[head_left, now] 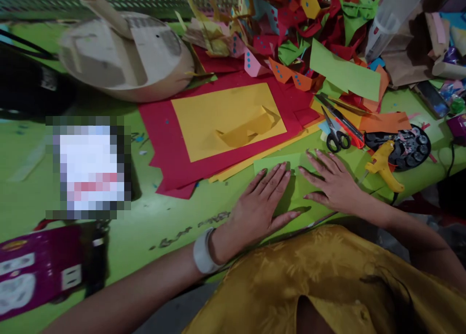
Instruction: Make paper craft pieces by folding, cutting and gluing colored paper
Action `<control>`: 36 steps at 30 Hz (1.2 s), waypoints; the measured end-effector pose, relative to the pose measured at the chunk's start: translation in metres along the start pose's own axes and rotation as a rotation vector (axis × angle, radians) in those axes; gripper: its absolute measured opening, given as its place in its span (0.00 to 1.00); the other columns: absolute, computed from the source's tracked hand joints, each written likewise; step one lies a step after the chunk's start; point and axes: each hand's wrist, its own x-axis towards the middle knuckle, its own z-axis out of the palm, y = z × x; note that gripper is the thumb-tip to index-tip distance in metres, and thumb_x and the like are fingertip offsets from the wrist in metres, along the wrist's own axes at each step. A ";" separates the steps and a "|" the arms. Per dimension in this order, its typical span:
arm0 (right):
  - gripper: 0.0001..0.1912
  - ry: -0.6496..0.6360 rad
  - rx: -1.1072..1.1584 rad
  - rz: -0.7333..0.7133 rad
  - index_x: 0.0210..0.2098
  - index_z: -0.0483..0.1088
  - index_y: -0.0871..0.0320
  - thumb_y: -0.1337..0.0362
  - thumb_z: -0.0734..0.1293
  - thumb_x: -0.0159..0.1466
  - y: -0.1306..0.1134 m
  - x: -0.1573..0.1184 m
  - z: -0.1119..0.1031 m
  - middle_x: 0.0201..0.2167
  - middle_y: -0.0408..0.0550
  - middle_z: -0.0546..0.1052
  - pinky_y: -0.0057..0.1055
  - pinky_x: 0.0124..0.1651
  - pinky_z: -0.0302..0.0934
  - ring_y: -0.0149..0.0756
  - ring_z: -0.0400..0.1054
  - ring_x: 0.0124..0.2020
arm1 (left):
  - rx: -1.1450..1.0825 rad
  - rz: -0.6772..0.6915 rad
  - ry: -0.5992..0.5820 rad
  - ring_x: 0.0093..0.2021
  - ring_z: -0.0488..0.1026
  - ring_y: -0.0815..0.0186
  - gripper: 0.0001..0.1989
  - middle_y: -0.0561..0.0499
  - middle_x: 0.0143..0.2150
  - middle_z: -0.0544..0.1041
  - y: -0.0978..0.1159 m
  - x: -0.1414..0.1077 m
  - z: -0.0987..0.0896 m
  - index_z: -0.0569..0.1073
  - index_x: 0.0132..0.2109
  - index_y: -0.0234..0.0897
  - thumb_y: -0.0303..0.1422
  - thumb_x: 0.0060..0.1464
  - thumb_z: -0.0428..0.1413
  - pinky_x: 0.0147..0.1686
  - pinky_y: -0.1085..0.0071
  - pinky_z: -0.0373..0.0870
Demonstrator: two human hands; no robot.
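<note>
My left hand point(264, 195) lies flat near the table's front edge, its fingertips on a light green paper strip point(278, 162). My right hand point(329, 181) is spread beside it, fingers apart, over the strip's right end. Both hands hold nothing, and they partly hide the strip. Just beyond them, red paper sheets point(160, 144) lie under a yellow sheet point(196, 115). A yellow cut-out in the shape of a mask point(251, 130) rests on the yellow sheet. Black-handled scissors point(338, 139) and a box cutter point(342, 118) lie beyond my right hand.
A yellow glue gun point(382, 166) lies right of my right hand, by a black palette-like tray point(413, 147). Colourful folded paper pieces point(291, 33) are piled at the back. A round drum-like container point(163, 67) stands back left. A purple pouch point(43, 266) lies front left.
</note>
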 end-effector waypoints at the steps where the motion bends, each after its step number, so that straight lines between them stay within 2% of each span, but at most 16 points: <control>1: 0.33 0.000 0.000 -0.004 0.67 0.60 0.54 0.45 0.60 0.68 0.001 0.000 0.002 0.71 0.58 0.54 0.55 0.70 0.45 0.53 0.45 0.72 | -0.012 -0.016 -0.004 0.71 0.54 0.49 0.42 0.32 0.72 0.55 -0.002 0.001 -0.003 0.46 0.73 0.29 0.54 0.64 0.44 0.67 0.51 0.54; 4: 0.33 0.012 -0.012 -0.009 0.68 0.59 0.53 0.45 0.61 0.68 0.003 -0.002 0.005 0.71 0.58 0.54 0.56 0.69 0.46 0.53 0.45 0.72 | -0.065 -0.096 -0.005 0.67 0.61 0.48 0.33 0.34 0.69 0.62 -0.010 0.006 -0.014 0.56 0.69 0.32 0.49 0.67 0.43 0.64 0.49 0.61; 6: 0.34 0.021 -0.033 -0.010 0.68 0.58 0.52 0.44 0.61 0.68 0.005 -0.002 0.005 0.71 0.57 0.54 0.56 0.69 0.47 0.54 0.45 0.72 | -0.133 -0.176 0.011 0.60 0.70 0.50 0.24 0.36 0.61 0.72 -0.020 0.011 -0.023 0.66 0.62 0.35 0.43 0.68 0.43 0.57 0.50 0.68; 8: 0.34 0.024 -0.053 -0.014 0.68 0.59 0.50 0.43 0.60 0.68 0.006 -0.002 0.004 0.72 0.57 0.53 0.55 0.69 0.46 0.55 0.45 0.72 | -0.206 -0.232 0.022 0.53 0.74 0.52 0.18 0.38 0.52 0.76 -0.030 0.016 -0.030 0.73 0.52 0.35 0.40 0.67 0.46 0.52 0.53 0.72; 12: 0.31 0.021 -0.080 -0.001 0.67 0.61 0.49 0.44 0.59 0.69 0.010 0.004 -0.001 0.72 0.55 0.52 0.56 0.69 0.46 0.55 0.44 0.73 | -0.312 -0.211 -0.079 0.41 0.75 0.58 0.13 0.44 0.39 0.76 -0.037 0.023 -0.038 0.74 0.40 0.35 0.38 0.65 0.49 0.40 0.61 0.73; 19: 0.25 0.033 -0.071 0.032 0.66 0.62 0.50 0.53 0.57 0.72 0.013 0.016 0.000 0.72 0.55 0.53 0.57 0.69 0.46 0.54 0.44 0.73 | -0.407 -0.155 -0.118 0.35 0.74 0.62 0.16 0.47 0.34 0.76 -0.022 0.031 -0.036 0.76 0.36 0.36 0.39 0.65 0.49 0.33 0.67 0.71; 21: 0.24 0.034 -0.057 0.021 0.66 0.62 0.49 0.57 0.58 0.72 0.015 0.018 0.001 0.72 0.53 0.53 0.57 0.69 0.46 0.53 0.43 0.73 | -0.394 -0.110 -0.075 0.38 0.76 0.61 0.17 0.45 0.38 0.79 -0.027 0.034 -0.033 0.77 0.36 0.37 0.41 0.65 0.50 0.37 0.65 0.73; 23: 0.24 0.029 -0.046 0.008 0.66 0.61 0.48 0.59 0.59 0.72 0.017 0.020 0.002 0.72 0.51 0.53 0.56 0.70 0.46 0.52 0.42 0.73 | -0.325 -0.038 0.001 0.52 0.75 0.56 0.16 0.42 0.52 0.78 -0.036 0.036 -0.027 0.78 0.44 0.39 0.42 0.66 0.49 0.51 0.57 0.72; 24: 0.25 0.023 -0.043 0.003 0.67 0.60 0.48 0.59 0.59 0.71 0.018 0.020 0.002 0.73 0.50 0.52 0.56 0.70 0.45 0.52 0.42 0.73 | -0.290 0.002 0.008 0.60 0.71 0.54 0.17 0.42 0.60 0.74 -0.041 0.037 -0.023 0.76 0.51 0.39 0.42 0.67 0.47 0.59 0.54 0.68; 26: 0.27 0.015 -0.037 -0.002 0.68 0.58 0.47 0.60 0.60 0.71 0.019 0.020 0.001 0.73 0.50 0.50 0.57 0.70 0.45 0.53 0.41 0.73 | -0.232 0.071 -0.043 0.68 0.61 0.54 0.22 0.40 0.68 0.65 -0.047 0.038 -0.015 0.67 0.63 0.38 0.42 0.68 0.46 0.66 0.51 0.58; 28: 0.28 0.021 -0.032 -0.010 0.69 0.55 0.47 0.61 0.59 0.71 0.018 0.018 0.000 0.74 0.49 0.48 0.57 0.70 0.44 0.52 0.40 0.74 | -0.166 0.103 -0.085 0.71 0.56 0.54 0.26 0.38 0.71 0.60 -0.050 0.038 -0.008 0.60 0.68 0.35 0.42 0.68 0.45 0.68 0.51 0.54; 30: 0.28 0.042 -0.030 -0.023 0.70 0.54 0.47 0.60 0.59 0.71 0.016 0.015 -0.002 0.74 0.49 0.47 0.57 0.70 0.44 0.51 0.39 0.74 | -0.106 0.102 -0.088 0.71 0.55 0.53 0.28 0.36 0.71 0.58 -0.048 0.036 -0.004 0.57 0.69 0.32 0.42 0.68 0.45 0.68 0.51 0.54; 33: 0.25 0.062 -0.029 -0.044 0.68 0.58 0.49 0.59 0.58 0.72 0.014 0.010 -0.003 0.73 0.53 0.51 0.56 0.70 0.45 0.51 0.41 0.73 | -0.069 0.100 -0.075 0.71 0.56 0.53 0.29 0.37 0.71 0.58 -0.044 0.035 -0.006 0.54 0.71 0.34 0.41 0.68 0.45 0.67 0.51 0.56; 36: 0.23 0.045 -0.017 -0.063 0.65 0.63 0.50 0.57 0.59 0.72 0.016 0.008 -0.002 0.72 0.54 0.54 0.56 0.69 0.46 0.52 0.44 0.73 | -0.094 0.166 -0.094 0.73 0.50 0.52 0.32 0.38 0.73 0.53 -0.046 0.040 -0.013 0.47 0.73 0.36 0.39 0.67 0.47 0.68 0.51 0.53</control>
